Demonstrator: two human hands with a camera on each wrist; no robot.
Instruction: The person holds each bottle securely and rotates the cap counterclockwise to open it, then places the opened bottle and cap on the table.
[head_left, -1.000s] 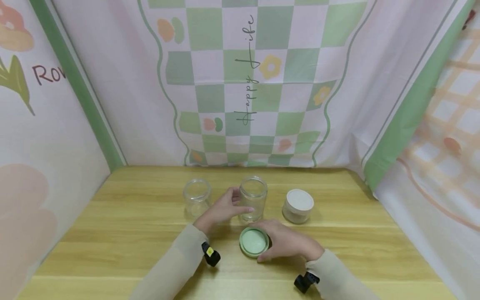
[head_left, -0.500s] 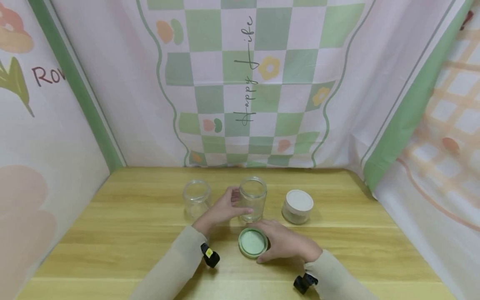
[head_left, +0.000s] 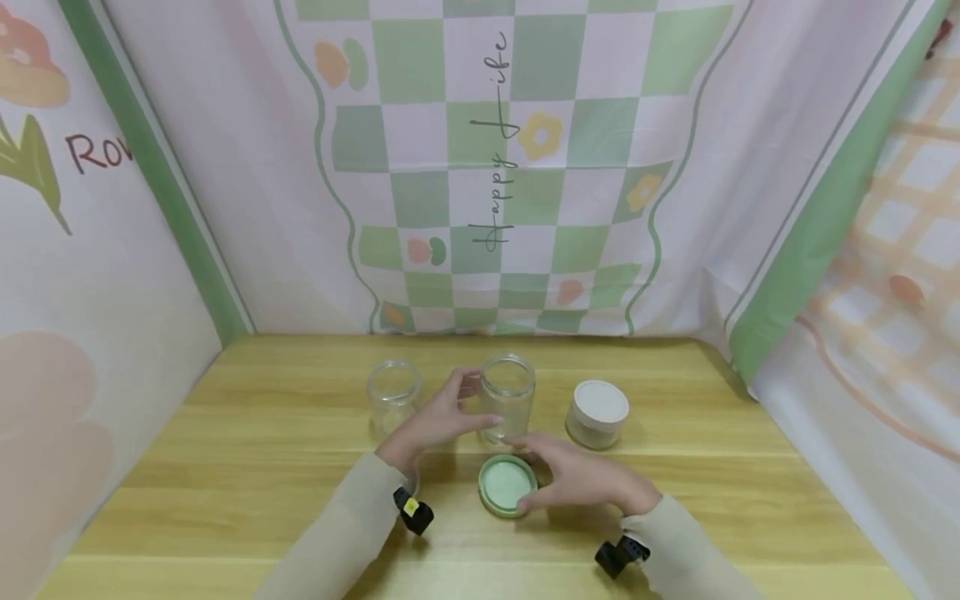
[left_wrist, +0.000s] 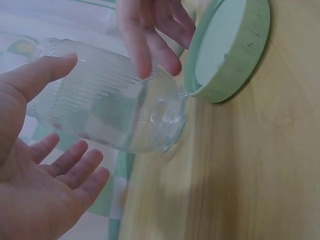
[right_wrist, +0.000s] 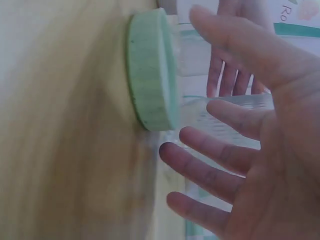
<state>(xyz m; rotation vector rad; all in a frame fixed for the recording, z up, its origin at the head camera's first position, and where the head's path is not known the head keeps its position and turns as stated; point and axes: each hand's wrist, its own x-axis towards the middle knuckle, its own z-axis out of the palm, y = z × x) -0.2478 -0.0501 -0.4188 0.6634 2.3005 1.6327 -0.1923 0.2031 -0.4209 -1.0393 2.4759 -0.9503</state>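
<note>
A clear glass jar [head_left: 512, 404] without a lid stands upright on the table in the head view. My left hand [head_left: 441, 418] is spread beside its left side, thumb in front and fingers behind. In the left wrist view, a gap shows between those fingers and the ribbed glass jar [left_wrist: 107, 100]. Nearer to me lies a round green lid [head_left: 506, 485], its hollow side up. Around the lid's right side hovers my right hand [head_left: 585, 479], fingers parted and loosely bent. The right wrist view shows the green lid [right_wrist: 150, 70] resting on the table, apart from the fingertips.
Another open glass jar [head_left: 393, 396] stands to the left. At the right is a short clear jar with a white lid [head_left: 600, 402]. A clear curved edge [head_left: 412, 482] peeks out by my left sleeve, mostly hidden. Printed curtains [head_left: 300, 250] enclose the wooden table [head_left: 262, 400].
My right hand has let go of the green lid and drawn slightly right. My left hand has loosened from the glass jar and shifted a little left. Jar and lid stay put.
</note>
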